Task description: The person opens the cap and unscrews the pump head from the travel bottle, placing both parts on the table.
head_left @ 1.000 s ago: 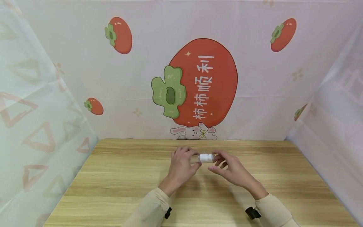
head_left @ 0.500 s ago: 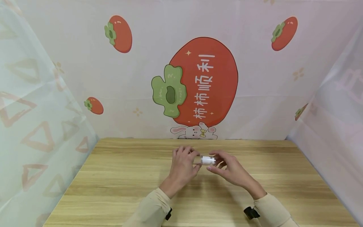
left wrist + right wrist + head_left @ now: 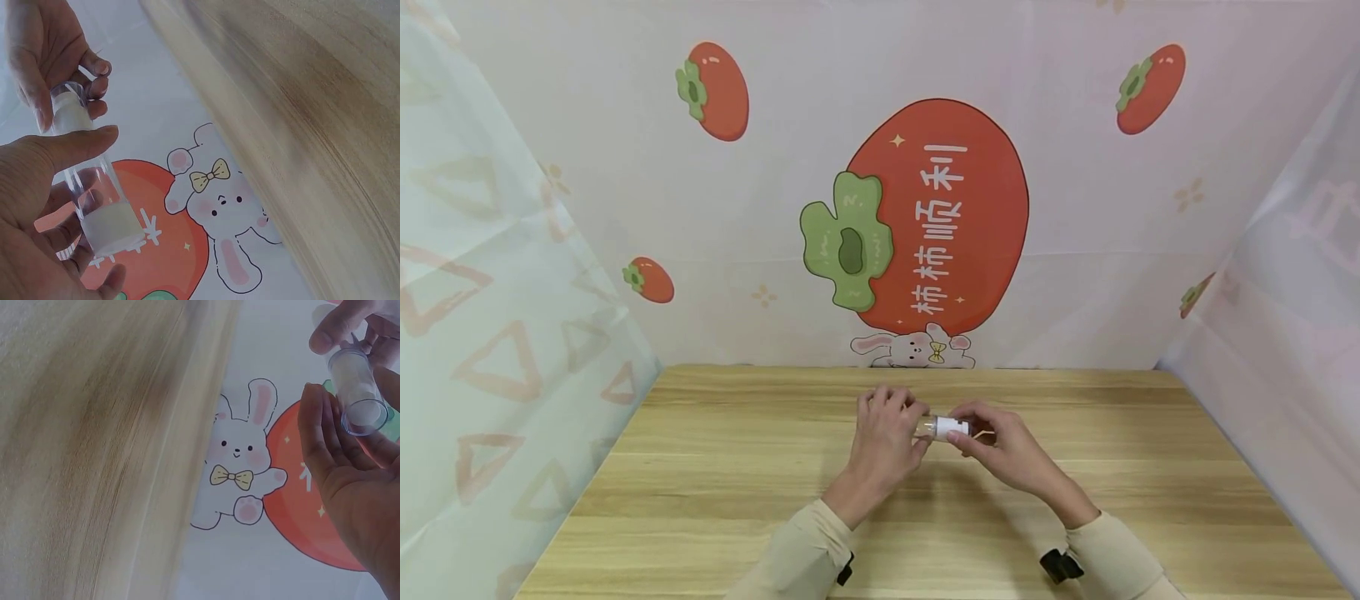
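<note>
A small clear cylindrical bottle with white parts lies sideways between both hands, just above the table. My left hand grips its clear body, thumb across the tube. In the left wrist view the bottle shows white at both ends and a transparent stretch between. My right hand pinches the opposite end, thumb on the white part. The right wrist view shows that end of the bottle under a clear round rim, beside the right hand's fingers.
A wood-grain table spreads beneath the hands. Behind it hangs a pale cloth backdrop printed with persimmons and a rabbit. Similar cloth panels stand at both sides.
The bottle has shifted slightly toward the right and nearer to me. My right thumb and fingers, earlier spread around its end, have closed onto the white part. My left hand keeps its hold.
</note>
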The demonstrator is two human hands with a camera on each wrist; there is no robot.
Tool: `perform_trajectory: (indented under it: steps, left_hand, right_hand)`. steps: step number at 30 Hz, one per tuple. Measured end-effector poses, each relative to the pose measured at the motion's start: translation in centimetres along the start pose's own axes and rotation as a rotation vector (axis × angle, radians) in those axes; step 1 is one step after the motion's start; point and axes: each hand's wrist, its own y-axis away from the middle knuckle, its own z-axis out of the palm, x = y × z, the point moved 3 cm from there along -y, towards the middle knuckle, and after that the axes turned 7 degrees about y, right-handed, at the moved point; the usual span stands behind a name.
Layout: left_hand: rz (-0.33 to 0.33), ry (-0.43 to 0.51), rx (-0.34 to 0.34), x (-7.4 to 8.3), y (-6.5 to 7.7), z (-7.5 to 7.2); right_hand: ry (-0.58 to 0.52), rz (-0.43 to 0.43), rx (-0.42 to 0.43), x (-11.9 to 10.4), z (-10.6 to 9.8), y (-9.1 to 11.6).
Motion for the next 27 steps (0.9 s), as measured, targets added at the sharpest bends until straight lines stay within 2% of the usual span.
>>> perform_trajectory:
  steps: [4, 11, 18, 27]
  left_hand:
    - [0.026, 0.017, -0.034, -0.23, -0.04, -0.11]
    - [0.114, 0.111, -0.080, -0.75, -0.02, -0.29]
    - [0.122, 0.146, -0.147, -0.66, -0.07, -0.66]
    - [0.109, 0.103, -0.232, -0.55, -0.16, -0.68]
  right_hand:
    - [-0.068, 0.029, -0.018, 0.11, -0.04, 0.02]
    - [-0.107, 0.036, -0.037, 0.16, -0.30, 0.09]
    - [-0.123, 0.041, -0.047, 0.11, -0.51, 0.01]
    - [-0.130, 0.032, -0.053, 0.14, -0.50, -0.05]
